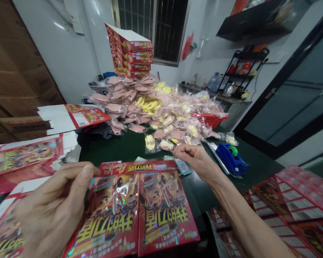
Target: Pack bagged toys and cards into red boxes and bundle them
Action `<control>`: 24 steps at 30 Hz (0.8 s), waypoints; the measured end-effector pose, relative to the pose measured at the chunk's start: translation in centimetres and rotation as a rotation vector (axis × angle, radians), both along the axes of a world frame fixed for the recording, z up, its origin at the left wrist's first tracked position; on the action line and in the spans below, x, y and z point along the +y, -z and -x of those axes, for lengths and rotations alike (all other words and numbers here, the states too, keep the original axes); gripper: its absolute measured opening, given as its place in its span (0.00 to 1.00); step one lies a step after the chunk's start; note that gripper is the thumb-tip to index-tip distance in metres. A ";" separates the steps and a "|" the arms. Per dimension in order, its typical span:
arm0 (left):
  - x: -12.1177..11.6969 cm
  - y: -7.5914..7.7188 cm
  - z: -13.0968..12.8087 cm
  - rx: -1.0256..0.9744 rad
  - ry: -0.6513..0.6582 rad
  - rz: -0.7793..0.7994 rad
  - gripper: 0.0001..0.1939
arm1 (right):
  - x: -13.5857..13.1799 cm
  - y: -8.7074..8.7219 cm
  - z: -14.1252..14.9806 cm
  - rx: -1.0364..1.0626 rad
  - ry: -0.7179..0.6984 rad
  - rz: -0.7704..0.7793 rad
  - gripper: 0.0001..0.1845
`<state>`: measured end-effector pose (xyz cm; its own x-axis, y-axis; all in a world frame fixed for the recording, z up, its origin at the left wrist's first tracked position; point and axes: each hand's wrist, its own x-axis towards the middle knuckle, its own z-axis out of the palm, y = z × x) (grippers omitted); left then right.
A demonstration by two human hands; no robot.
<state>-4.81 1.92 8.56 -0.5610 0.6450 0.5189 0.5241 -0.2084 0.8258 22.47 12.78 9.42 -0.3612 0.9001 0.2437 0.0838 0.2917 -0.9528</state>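
Observation:
Two red printed boxes (165, 211) stand side by side at the table's front, their glossy cartoon faces toward me. My left hand (56, 204) is at the left box's upper left corner, thumb and forefinger pressed together; what they pinch is hidden. My right hand (195, 161) reaches past the boxes with closed, curled fingertips. They meet at the edge of a plastic-wrapped pink-and-yellow piece (166, 145); whether they grip the wrapper is unclear. Below that hand lies a small teal-and-pink packet (183, 167), partly behind the boxes.
A large heap of wrapped pink and yellow pieces (150, 104) covers the table's back, with stacked red cartons (131, 53) on it. Flattened red cartons (27, 154) lie at left. A blue tape dispenser (233, 161) sits at right, above more red boxes (288, 211).

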 end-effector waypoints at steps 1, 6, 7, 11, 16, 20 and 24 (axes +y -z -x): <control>0.2 0.2 0.2 0.000 0.013 0.017 0.05 | 0.1 0.0 0.0 0.001 0.011 0.011 0.09; 1.1 0.4 0.8 -0.032 0.081 0.057 0.06 | 0.9 1.0 0.4 0.009 0.057 0.120 0.09; 1.2 0.3 0.8 -0.025 0.099 0.080 0.07 | 0.9 1.1 0.5 0.012 0.062 0.139 0.09; 1.4 0.0 0.9 -0.036 0.149 0.155 0.11 | 0.8 1.4 0.8 0.019 0.071 0.167 0.09; 1.4 0.1 1.1 -0.092 0.153 0.201 0.11 | 0.7 1.6 0.9 0.011 0.073 0.194 0.09; 1.5 0.2 1.0 -0.120 0.151 0.226 0.10 | 0.9 2.0 0.9 -0.005 0.077 0.212 0.09; 1.5 0.1 0.9 -0.135 0.150 0.239 0.10 | 1.0 2.2 1.0 -0.015 0.085 0.208 0.09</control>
<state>-5.72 3.44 8.41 -0.5041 0.8205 0.2695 0.3843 -0.0663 0.9208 21.48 13.81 7.20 -0.2843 0.9577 0.0451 0.1140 0.0805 -0.9902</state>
